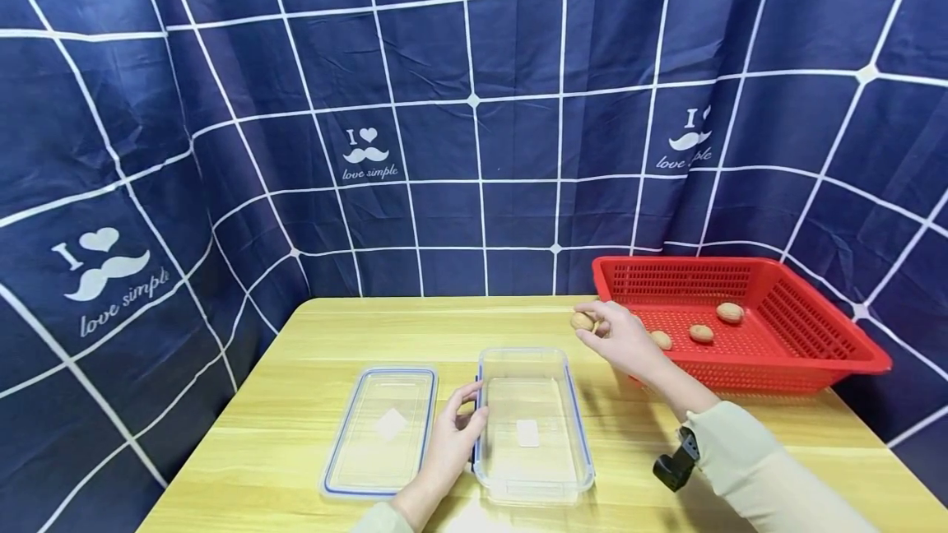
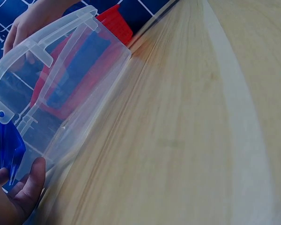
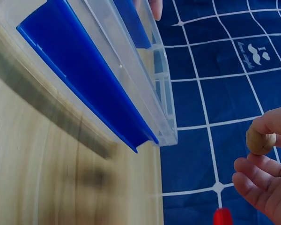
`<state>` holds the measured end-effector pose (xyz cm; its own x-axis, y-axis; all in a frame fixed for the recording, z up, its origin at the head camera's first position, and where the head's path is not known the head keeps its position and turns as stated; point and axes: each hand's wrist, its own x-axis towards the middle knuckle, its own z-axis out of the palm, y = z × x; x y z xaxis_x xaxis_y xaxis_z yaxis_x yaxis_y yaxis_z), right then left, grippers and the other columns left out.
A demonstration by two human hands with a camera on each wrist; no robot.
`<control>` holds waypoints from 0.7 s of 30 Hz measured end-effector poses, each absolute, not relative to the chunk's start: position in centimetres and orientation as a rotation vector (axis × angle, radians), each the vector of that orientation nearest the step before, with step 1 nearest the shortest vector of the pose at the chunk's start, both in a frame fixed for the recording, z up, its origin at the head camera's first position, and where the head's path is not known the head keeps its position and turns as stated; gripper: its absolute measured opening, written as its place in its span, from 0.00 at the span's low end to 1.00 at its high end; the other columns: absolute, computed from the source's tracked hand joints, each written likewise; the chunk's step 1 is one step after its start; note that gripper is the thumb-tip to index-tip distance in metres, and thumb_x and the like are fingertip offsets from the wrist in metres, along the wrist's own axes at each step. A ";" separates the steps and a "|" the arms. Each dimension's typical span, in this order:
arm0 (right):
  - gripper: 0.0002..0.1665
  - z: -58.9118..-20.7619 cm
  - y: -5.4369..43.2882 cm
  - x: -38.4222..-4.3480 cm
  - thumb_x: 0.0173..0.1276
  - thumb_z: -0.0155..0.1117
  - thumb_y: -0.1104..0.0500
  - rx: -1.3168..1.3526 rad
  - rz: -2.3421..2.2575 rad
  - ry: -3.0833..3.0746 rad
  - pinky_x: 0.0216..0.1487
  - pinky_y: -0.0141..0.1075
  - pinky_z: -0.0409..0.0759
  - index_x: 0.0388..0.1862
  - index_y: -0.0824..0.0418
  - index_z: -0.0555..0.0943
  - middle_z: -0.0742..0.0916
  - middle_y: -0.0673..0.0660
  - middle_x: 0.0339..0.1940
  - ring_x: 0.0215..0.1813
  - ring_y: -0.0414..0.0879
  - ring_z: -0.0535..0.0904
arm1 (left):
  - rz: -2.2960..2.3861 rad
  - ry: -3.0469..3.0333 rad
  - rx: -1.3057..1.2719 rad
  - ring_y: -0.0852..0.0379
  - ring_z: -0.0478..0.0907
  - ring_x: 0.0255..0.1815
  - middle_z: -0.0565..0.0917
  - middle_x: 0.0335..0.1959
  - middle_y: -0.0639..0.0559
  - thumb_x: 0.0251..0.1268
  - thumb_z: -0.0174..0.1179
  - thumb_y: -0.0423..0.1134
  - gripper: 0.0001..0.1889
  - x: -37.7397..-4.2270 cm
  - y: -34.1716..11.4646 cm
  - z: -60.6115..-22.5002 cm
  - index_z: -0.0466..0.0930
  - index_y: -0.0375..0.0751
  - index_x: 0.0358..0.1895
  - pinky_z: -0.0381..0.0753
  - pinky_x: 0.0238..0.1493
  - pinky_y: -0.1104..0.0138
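A walnut (image 1: pixel 583 321) is pinched between the thumb and fingers of my right hand (image 1: pixel 622 341), raised in front of the red basket's left end. In the right wrist view the same walnut (image 3: pixel 260 139) sits at the fingertips. My left hand (image 1: pixel 449 440) holds the left side of a clear plastic food container (image 1: pixel 527 488), its thumb and fingers bent at the wall. The left wrist view has these fingers (image 2: pixel 33 183) around a blue side latch (image 2: pixel 10 149). Inside the container, a white label shows on the bottom.
A clear lid with a blue seal (image 1: pixel 380 434) lies left of the container. The red basket (image 1: pixel 807 368) stands at the right with three walnuts (image 1: pixel 730 313) visible inside. Behind the wooden table (image 1: pixel 252 467) hangs a dark blue checked curtain (image 1: pixel 518 138).
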<state>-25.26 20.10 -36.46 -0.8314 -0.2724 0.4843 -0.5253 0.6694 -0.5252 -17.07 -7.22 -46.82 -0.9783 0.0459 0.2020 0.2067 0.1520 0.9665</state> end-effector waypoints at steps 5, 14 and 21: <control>0.20 -36.2 21.0 -25.2 0.57 0.67 0.61 0.581 0.908 -2.511 0.32 0.36 0.70 0.49 0.61 0.79 0.77 0.54 0.30 0.30 0.43 0.71 | -1.937 -2.299 -0.257 0.45 0.78 0.46 0.72 0.55 0.40 0.66 0.55 0.35 0.19 -16.4 -7.1 -45.6 0.71 0.41 0.60 0.78 0.42 0.63; 0.20 -35.9 22.7 -25.1 0.57 0.68 0.62 0.533 0.916 -2.504 0.34 0.38 0.73 0.49 0.62 0.79 0.78 0.55 0.32 0.31 0.44 0.73 | -1.938 -2.296 -0.254 0.52 0.78 0.44 0.73 0.55 0.46 0.65 0.57 0.42 0.21 -17.8 -7.4 -48.2 0.71 0.47 0.61 0.78 0.41 0.66; 0.20 -35.9 23.7 -24.9 0.58 0.67 0.60 0.487 0.936 -2.538 0.35 0.38 0.74 0.51 0.62 0.78 0.81 0.59 0.38 0.34 0.46 0.76 | -1.907 -2.297 -0.259 0.52 0.78 0.44 0.73 0.54 0.46 0.65 0.57 0.43 0.21 -17.9 -7.4 -48.3 0.71 0.46 0.60 0.78 0.42 0.64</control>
